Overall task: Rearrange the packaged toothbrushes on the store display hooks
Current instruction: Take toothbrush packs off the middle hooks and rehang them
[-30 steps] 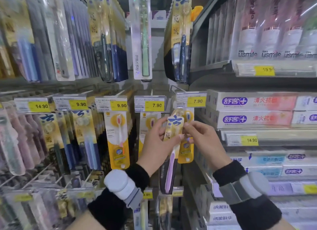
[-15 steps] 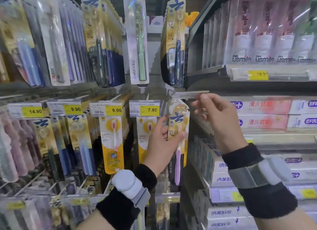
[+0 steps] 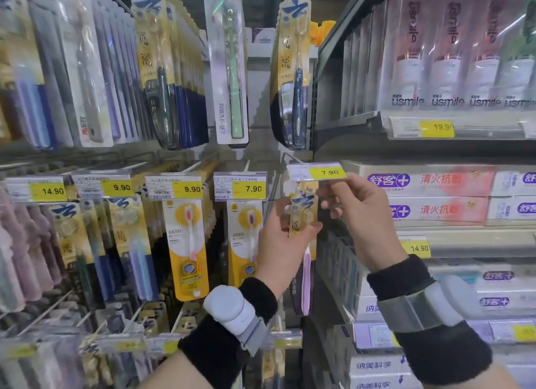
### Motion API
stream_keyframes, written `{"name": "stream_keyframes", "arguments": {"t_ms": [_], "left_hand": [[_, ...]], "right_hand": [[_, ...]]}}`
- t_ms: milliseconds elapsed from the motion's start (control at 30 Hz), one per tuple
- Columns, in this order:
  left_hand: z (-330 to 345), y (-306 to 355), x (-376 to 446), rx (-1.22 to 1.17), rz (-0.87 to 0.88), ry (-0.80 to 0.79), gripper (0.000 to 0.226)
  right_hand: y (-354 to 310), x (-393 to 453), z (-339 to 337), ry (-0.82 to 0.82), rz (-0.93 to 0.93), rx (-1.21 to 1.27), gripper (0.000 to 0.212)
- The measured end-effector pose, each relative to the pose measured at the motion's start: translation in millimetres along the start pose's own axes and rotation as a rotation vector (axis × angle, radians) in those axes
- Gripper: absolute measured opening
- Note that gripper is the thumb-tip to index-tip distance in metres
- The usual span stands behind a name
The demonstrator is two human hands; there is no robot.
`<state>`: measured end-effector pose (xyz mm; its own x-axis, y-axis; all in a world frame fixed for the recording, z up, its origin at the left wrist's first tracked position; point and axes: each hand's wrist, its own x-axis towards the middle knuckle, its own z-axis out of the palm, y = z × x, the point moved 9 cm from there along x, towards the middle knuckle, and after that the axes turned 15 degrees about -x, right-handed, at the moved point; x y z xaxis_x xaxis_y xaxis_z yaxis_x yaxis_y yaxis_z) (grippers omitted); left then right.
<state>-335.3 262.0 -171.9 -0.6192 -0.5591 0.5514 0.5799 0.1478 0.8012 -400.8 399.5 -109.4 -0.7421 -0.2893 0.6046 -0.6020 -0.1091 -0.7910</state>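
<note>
Head view: at centre frame the left hand (image 3: 278, 243) is clamped on a yellow packaged toothbrush (image 3: 303, 214) with a pink handle — thumb at its right edge, fingers behind. Just right of it, the right hand (image 3: 359, 214) pinches the lower edge of a 7.90 price tag (image 3: 317, 171), tilting it up above the pack. Toothpaste boxes (image 3: 435, 194) fill the shelves on the right; more hanging toothbrush packs (image 3: 185, 243) crowd the left half.

A slim yellow-and-clear blister pack holding a pink-handled toothbrush (image 3: 303, 214) hangs upright, its top just under a tilted 7.90 price tag. Blue brush-stroke lettering marks its card. To its left, orange-yellow carded packs with pink toothbrushes (image 3: 187, 243) hang in a straight row on hooks.
</note>
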Motion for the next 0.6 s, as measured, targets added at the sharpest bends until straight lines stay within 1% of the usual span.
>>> {"name": "stream_keyframes", "arguments": {"t_ms": [100,233,333,433,467,533,600], "left_hand": [[0.1,-0.2,4.6,0.008,0.0,0.019,0.038],[1.2,-10.3,9.3,0.002,-0.051,0.014,0.032],[-3.1,-26.0,1.7,-0.023,-0.141,-0.022,0.038],[-27.7,-30.3,-12.7,-0.01,-0.153,-0.012,0.044],[-36.5,-28.5,-18.5,-0.004,-0.143,-0.015,0.041],[-60.3,-23.3,-29.8,0.04,-0.106,-0.019,0.028],[-89.0,-13.5,-38.6,0.101,-0.062,0.019,0.014]], "right_hand": [[4.6,-3.9,4.4,-0.011,0.017,0.006,0.023],[16.1,-11.8,15.0,-0.07,0.063,0.035,0.015],[25.9,-19.6,22.8,-0.115,0.084,0.037,0.016],[35.7,-28.7,43.7,-0.176,0.143,0.098,0.022],[37.6,-31.9,51.1,-0.187,0.157,0.112,0.021],[42.1,-39.8,72.0,-0.213,0.18,0.124,0.021],[44.0,-48.2,94.6,-0.251,0.182,0.105,0.021]]}}
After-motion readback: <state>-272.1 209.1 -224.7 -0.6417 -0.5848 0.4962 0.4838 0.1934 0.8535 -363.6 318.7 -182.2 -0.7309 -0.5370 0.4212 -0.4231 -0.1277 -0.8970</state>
